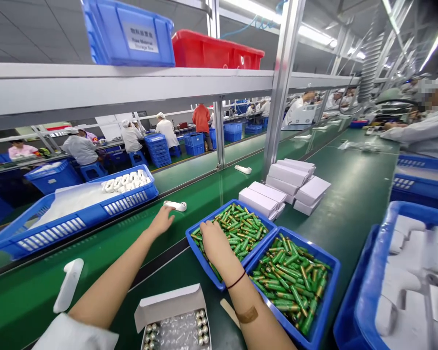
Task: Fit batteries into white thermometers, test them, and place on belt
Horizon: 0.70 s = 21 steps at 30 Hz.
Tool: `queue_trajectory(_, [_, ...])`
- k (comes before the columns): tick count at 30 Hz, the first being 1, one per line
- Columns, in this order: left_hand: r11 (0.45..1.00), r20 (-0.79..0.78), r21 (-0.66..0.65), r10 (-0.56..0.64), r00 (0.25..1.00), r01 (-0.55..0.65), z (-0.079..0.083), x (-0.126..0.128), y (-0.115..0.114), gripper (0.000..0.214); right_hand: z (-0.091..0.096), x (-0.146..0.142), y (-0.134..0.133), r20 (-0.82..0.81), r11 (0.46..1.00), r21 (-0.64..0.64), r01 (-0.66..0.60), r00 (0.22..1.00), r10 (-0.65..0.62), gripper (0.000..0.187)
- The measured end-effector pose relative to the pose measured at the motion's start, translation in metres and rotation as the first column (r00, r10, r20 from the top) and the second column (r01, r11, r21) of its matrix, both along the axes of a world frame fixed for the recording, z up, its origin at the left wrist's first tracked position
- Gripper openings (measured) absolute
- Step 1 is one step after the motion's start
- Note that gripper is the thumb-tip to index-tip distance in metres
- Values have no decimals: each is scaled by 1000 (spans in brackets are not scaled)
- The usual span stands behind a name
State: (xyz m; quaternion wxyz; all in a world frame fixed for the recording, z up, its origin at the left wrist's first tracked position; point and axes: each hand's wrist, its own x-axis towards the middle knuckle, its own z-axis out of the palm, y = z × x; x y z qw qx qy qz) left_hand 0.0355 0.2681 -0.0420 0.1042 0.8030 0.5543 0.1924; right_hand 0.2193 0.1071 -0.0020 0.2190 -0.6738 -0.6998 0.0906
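My left hand reaches over the green conveyor belt, its fingertips at the near edge of a white plastic device lying there. The thumb is apart from the fingers, and I see nothing held between them. My right hand dips into the left part of a blue tray filled with green batteries. Its fingers are curled downward, with the tips hidden, so what they hold cannot be made out. Beside that tray, a second blue tray holds more green batteries. An open white box with silver-ended cells and clear plastic sits below my hands.
White cartons are stacked behind the trays. Other white devices lie along the belt. A long blue crate stands across it, and a blue bin of white parts is at right. A metal post rises ahead; co-workers sit farther off.
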Motion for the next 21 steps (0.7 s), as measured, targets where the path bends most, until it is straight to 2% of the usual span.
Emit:
queue_trajectory(3, [999, -54, -37, 2, 999, -4, -8, 23, 24, 37, 2, 7, 3, -134, 999, 50, 9, 991, -2, 28])
queue_trajectory(6, [997, -68, -68, 25, 997, -29, -15, 30, 35, 39, 6, 14, 4, -315, 991, 122, 62, 949, -21, 20])
queue_trajectory(8, [995, -56, -86, 52, 997, -57, -19, 27, 36, 37, 10, 19, 3, -462, 979, 166, 114, 887, -25, 15])
queue_trajectory(10, [990, -28, -107, 90, 996, -93, -21, 18, 32, 35, 12, 23, 3, -609, 967, 195, 164, 793, -12, 16])
queue_trajectory(13, [976, 55, -150, 165, 985, -155, -19, -2, 21, 32, 15, 25, 4, -779, 964, 203, 170, 625, 54, 25])
queue_trajectory(17, [958, 275, -184, 266, 924, -221, -10, -28, -6, 28, 25, 23, -3, -884, 980, 197, 39, 439, 160, 24])
queue_trajectory(19, [954, 434, -170, 296, 851, -245, -3, -36, -27, 24, 34, 19, -11, -906, 979, 196, -50, 372, 201, 26])
queue_trajectory(21, [952, 616, -127, 295, 731, -278, 4, -40, -52, 26, 44, 13, -20, -928, 972, 195, -131, 297, 226, 32])
